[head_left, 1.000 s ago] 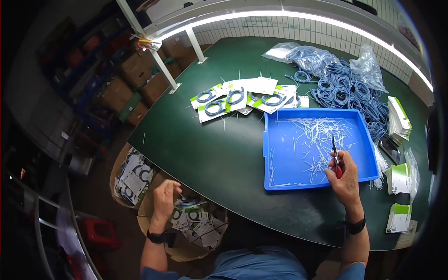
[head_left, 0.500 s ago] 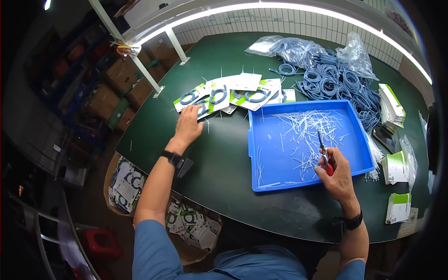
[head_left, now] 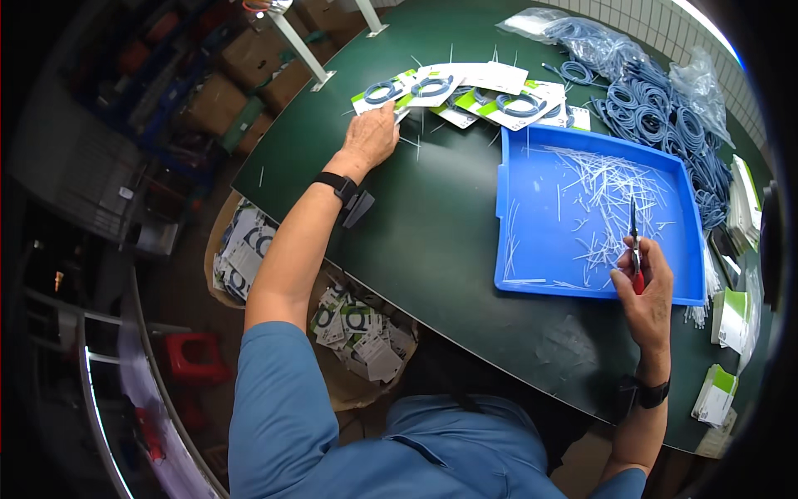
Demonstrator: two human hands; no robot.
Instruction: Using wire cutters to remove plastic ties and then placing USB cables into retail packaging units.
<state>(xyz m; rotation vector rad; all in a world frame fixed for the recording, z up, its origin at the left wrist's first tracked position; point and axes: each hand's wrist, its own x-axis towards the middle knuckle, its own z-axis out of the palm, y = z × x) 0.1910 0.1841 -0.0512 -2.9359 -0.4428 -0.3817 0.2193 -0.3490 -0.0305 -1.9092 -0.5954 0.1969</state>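
Observation:
Blue coiled cables fastened to white-and-green cards lie overlapping at the far left-middle of the table, several with thin tie ends sticking up. My left hand (head_left: 371,137) is at the near edge of this row, its bent fingers closed on a carded cable (head_left: 402,113) that it mostly covers. Just beyond the fingers lies another carded cable (head_left: 382,91). My right hand (head_left: 647,291) grips a pair of cutters (head_left: 638,276) with red handles, dark blades pointing away. They are held over the near right part of a blue tray (head_left: 519,200), which contains scattered white cable tie pieces (head_left: 611,191).
Loose coiled blue cables (head_left: 657,108) and clear plastic bags (head_left: 698,87) are heaped at the back right. Stacks of cards (head_left: 731,320) stand along the right edge. Below the near left edge, boxes hold carded cables (head_left: 357,324). A red stool (head_left: 195,358) stands on the floor.
The whole view has shifted, so the table sits higher and further right. My left fingers have closed in on the card under them. The right hand still holds the cutters over the tray.

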